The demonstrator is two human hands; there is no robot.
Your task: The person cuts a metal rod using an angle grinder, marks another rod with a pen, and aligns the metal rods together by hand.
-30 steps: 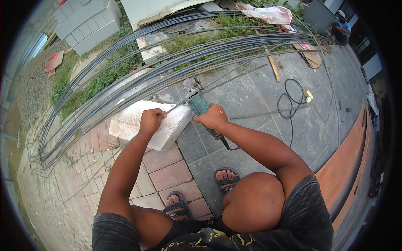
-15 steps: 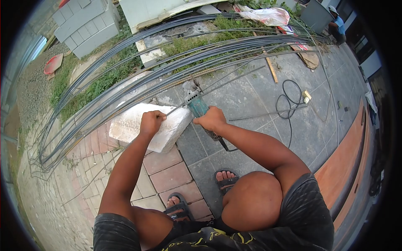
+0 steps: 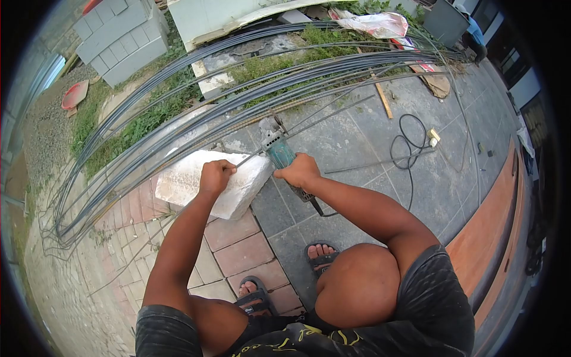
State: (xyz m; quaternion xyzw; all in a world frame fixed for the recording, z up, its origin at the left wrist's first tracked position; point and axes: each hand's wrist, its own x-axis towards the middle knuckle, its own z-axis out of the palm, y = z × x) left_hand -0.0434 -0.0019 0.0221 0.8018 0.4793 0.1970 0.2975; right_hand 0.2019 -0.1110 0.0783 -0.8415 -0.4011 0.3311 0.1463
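At frame centre, my right hand (image 3: 298, 171) grips the grinder (image 3: 280, 152); my left hand (image 3: 215, 177) pinches the rod (image 3: 249, 158) over the white block (image 3: 241, 185). Neither hand has visibly shifted; the work remains steady.

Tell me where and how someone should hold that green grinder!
Probably around the long body of the grinder, behind its metal head, coming from the person's right, as the right hand does. The body is narrow enough to wrap, and its cord end points back toward the person while the head points away.
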